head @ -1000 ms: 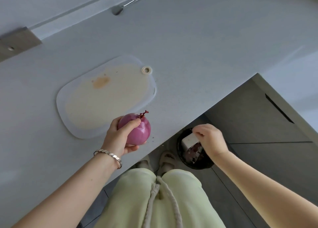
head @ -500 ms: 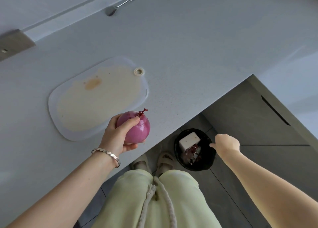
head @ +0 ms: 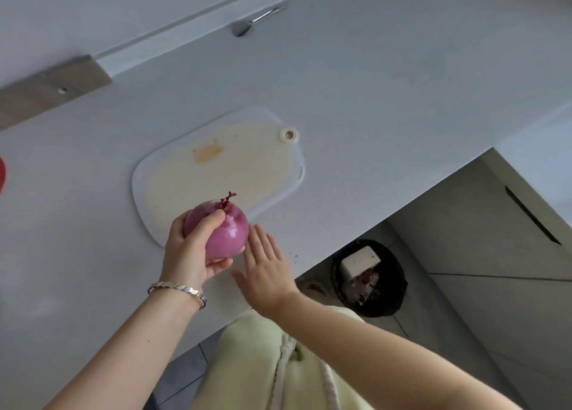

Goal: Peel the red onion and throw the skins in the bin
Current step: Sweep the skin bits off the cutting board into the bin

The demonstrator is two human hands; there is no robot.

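My left hand [head: 188, 251] holds the red onion [head: 224, 230] above the counter's front edge, thumb across its top. The onion looks smooth and purple-pink, with a dry dark stem tuft on top. My right hand [head: 266, 267] is flat and open, fingers spread, just right of the onion and nearly touching it. The black round bin [head: 399, 282] stands on the floor below the counter edge, with a white carton and purple skins inside.
A pale cutting board [head: 173, 174] with a stained middle lies on the grey counter [head: 371, 115] behind the onion. A metal utensil [head: 247, 25] lies at the back. Small purple skin specks [head: 294, 254] dot the counter edge. Grey cabinet fronts [head: 483, 230] stand at right.
My right hand has come up from the bin on the floor to beside the onion, with fingers now spread. The left hand kept holding the onion.
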